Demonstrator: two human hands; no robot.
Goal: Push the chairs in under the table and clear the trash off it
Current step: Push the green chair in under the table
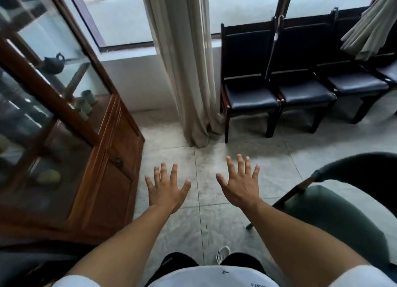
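While spread flat over the tiled floor (214, 222), both hands empty, left (165, 186) beside right (238, 183).

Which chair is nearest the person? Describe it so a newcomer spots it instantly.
Start at the row of black chairs under the window, then drop to the lower right corner, just right of the right hand. There stands the green chair: the only one with a green seat and a curved back, set apart from the row.
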